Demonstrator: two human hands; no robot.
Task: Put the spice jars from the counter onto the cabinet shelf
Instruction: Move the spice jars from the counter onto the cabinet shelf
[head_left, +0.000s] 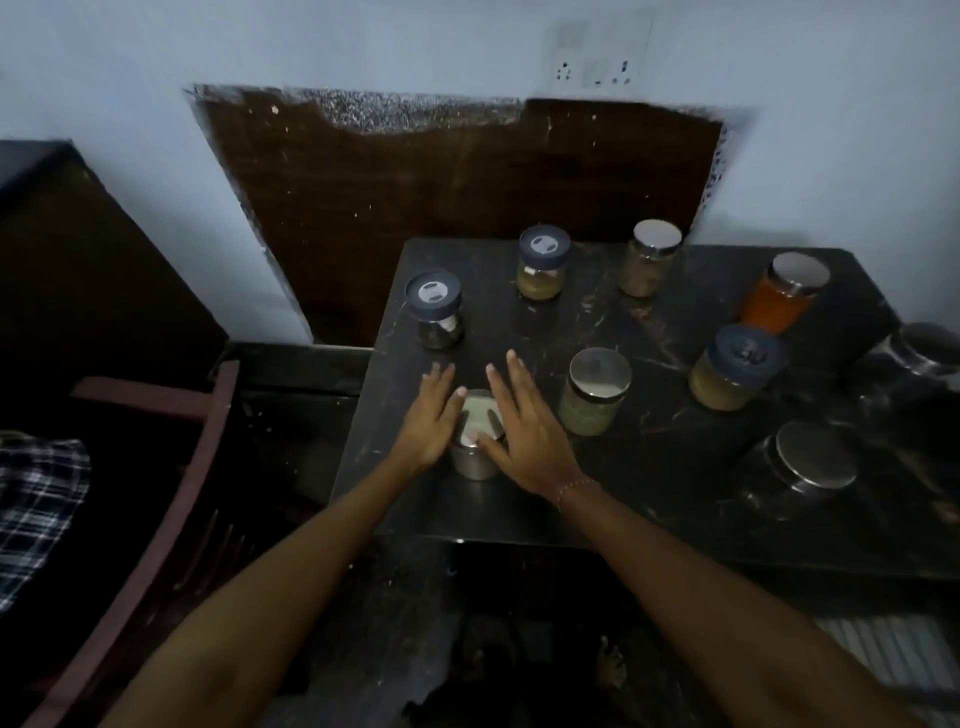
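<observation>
Both hands flank the nearest steel jar (475, 441) at the counter's (519, 499) front left edge. Left hand (428, 415) and right hand (524, 421) are flat and open-fingered, palms against the jar's sides, thumbs over its pale lid; I read this as a two-handed clasp forming, nothing lifted yet. Six more spice jars stand well apart behind: two blue-lidded (435, 312) (542, 262), an orange one (782, 296). The shelf is not identifiable from here. I judge the jars are spaced for easy single picks.
</observation>
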